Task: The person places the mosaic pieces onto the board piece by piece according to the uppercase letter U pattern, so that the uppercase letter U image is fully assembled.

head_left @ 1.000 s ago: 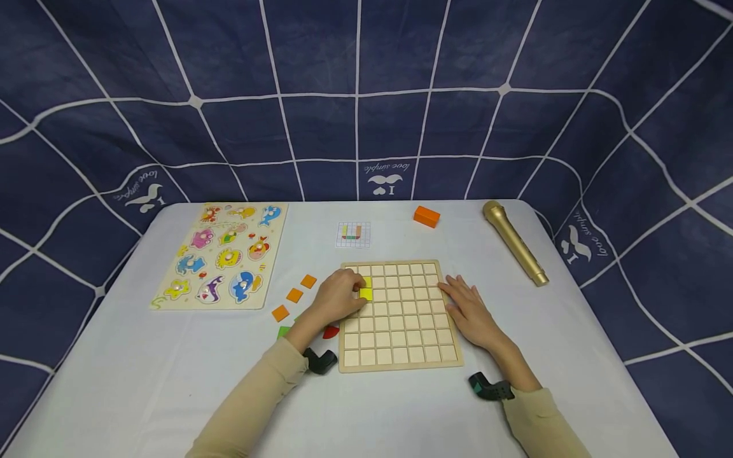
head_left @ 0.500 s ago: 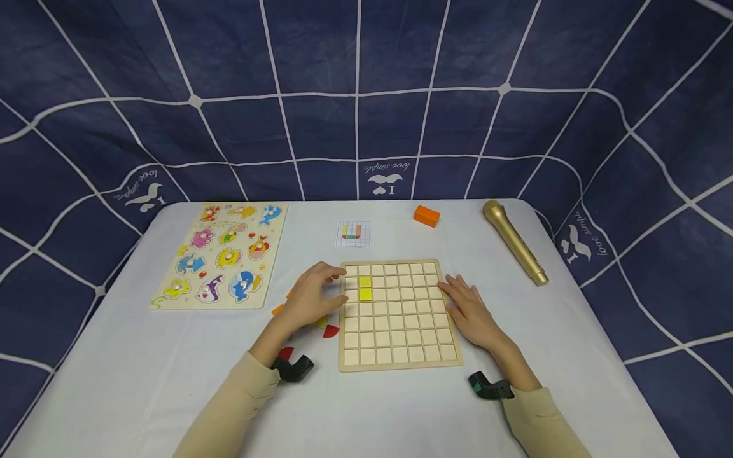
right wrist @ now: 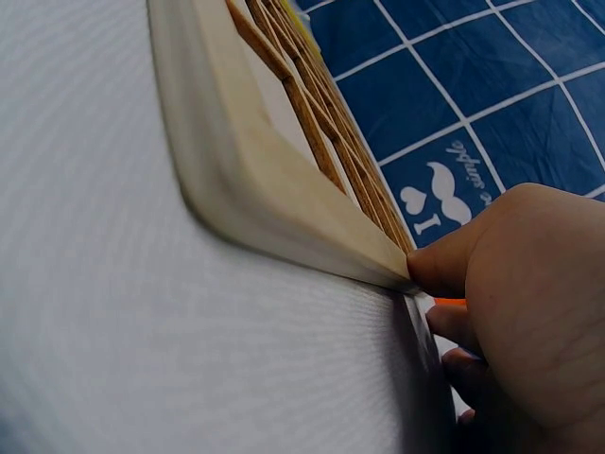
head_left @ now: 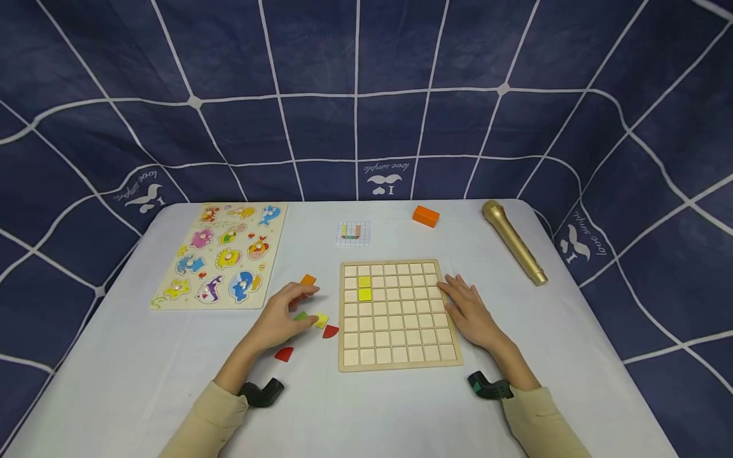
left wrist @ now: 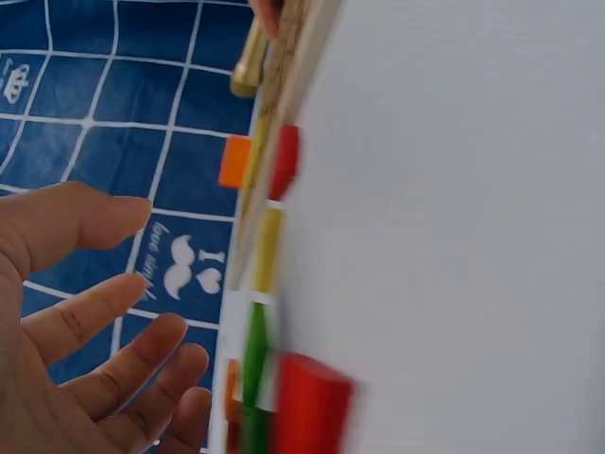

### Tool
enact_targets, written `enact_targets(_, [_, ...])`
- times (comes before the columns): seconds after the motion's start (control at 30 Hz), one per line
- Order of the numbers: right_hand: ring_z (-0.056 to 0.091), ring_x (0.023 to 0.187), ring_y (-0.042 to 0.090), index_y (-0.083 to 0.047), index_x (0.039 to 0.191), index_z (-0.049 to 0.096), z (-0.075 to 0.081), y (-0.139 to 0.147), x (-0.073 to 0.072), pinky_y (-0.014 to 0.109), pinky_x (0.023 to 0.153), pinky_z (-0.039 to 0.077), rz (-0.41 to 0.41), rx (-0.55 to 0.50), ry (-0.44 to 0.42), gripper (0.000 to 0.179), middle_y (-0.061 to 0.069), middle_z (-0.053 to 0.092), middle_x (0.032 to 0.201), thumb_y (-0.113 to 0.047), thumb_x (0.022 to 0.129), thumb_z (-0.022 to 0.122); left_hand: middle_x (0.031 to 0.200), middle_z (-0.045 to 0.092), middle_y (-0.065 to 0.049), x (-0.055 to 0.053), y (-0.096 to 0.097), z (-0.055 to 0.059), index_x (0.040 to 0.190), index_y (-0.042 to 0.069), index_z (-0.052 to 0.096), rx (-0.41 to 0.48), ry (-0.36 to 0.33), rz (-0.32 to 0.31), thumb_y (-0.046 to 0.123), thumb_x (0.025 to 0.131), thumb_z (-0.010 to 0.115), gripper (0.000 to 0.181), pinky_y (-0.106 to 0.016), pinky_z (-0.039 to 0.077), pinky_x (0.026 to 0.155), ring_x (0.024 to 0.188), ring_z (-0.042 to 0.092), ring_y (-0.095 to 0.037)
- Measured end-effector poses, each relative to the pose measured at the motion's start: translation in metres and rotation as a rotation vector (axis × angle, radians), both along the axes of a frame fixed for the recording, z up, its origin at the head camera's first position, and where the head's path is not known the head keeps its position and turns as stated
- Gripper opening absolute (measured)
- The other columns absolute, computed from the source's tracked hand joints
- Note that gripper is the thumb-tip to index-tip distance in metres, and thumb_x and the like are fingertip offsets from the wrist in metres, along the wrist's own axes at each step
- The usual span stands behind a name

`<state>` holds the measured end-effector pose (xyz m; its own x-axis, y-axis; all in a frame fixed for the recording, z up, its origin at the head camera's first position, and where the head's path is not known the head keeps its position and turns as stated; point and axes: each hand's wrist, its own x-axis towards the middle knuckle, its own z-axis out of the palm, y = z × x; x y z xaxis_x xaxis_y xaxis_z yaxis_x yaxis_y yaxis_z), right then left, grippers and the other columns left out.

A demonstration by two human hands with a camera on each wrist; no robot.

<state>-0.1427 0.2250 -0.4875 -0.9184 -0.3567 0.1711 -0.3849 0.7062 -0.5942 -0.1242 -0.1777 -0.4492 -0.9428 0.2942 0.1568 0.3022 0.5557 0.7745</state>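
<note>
My left hand [head_left: 280, 318] is left of the wooden grid board [head_left: 401, 367], over a cluster of small coloured pieces. In the left wrist view its fingers [left wrist: 104, 307] are spread and hold nothing. Around it lie an orange square [head_left: 308, 280], a green piece [head_left: 301, 315], a yellow piece [head_left: 322, 320] and two red quarter-round pieces [head_left: 284, 354]; the hand hides other pieces. Two yellow squares [head_left: 364, 288] sit one above the other in the board's second column. My right hand [head_left: 472, 315] rests with extended fingers at the board's right edge, its thumb [right wrist: 444, 265] touching the frame.
Behind the board lies a small pattern card [head_left: 353, 235] with a coloured U shape. An animal puzzle board [head_left: 220, 257] is at the left. An orange block [head_left: 426, 216] and a gold microphone [head_left: 515, 243] lie at the back right. Blue cloth [head_left: 321, 127] hangs behind the table.
My left hand has let go of the upper yellow square on the board and moved left to the loose pieces. The right hand has stayed at the board's edge.
</note>
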Motion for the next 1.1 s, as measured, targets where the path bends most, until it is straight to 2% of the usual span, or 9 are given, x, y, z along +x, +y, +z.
enact_targets(0.2, [0.014, 0.137, 0.036, -0.006, 0.137, 0.043, 0.0, -0.001, 0.0, 0.056, 0.105, 0.003, 0.007, -0.01, -0.002, 0.043, 0.019, 0.028, 0.146, -0.008, 0.094, 0.048, 0.112, 0.057, -0.005, 0.007, -0.003, -0.011, 0.119, 0.009, 0.059, -0.006, -0.071, 0.023, 0.008, 0.07, 0.077, 0.053, -0.043, 0.043, 0.086, 0.102, 0.053, -0.023])
enact_targets(0.37, [0.014, 0.137, 0.036, -0.006, 0.136, 0.043, 0.001, -0.002, 0.001, 0.057, 0.105, 0.003, 0.006, -0.009, -0.004, 0.043, 0.019, 0.029, 0.145, -0.007, 0.094, 0.048, 0.111, 0.057, -0.003, 0.008, -0.005, -0.015, 0.118, 0.01, 0.06, -0.018, -0.071, 0.022, 0.008, 0.068, 0.078, 0.053, -0.042, 0.043, 0.087, 0.101, 0.052, -0.02])
enact_targets(0.7, [0.015, 0.136, 0.037, -0.005, 0.136, 0.044, 0.002, -0.002, 0.001, 0.058, 0.104, 0.004, 0.003, -0.013, 0.005, 0.042, 0.02, 0.029, 0.145, -0.008, 0.094, 0.048, 0.112, 0.054, 0.001, 0.007, -0.004, -0.021, 0.116, 0.012, 0.062, -0.11, -0.015, -0.005, 0.008, 0.066, 0.08, 0.053, -0.041, 0.041, 0.086, 0.102, 0.047, -0.018])
enact_targets(1.1, [0.015, 0.135, 0.039, -0.004, 0.136, 0.044, 0.002, -0.001, 0.001, 0.059, 0.104, 0.004, 0.005, -0.016, 0.01, 0.042, 0.022, 0.03, 0.144, -0.007, 0.094, 0.049, 0.108, 0.052, -0.001, 0.006, 0.001, -0.026, 0.107, 0.01, 0.066, -0.146, 0.039, 0.017, 0.007, 0.068, 0.078, 0.041, -0.043, 0.036, 0.088, 0.105, 0.043, -0.022])
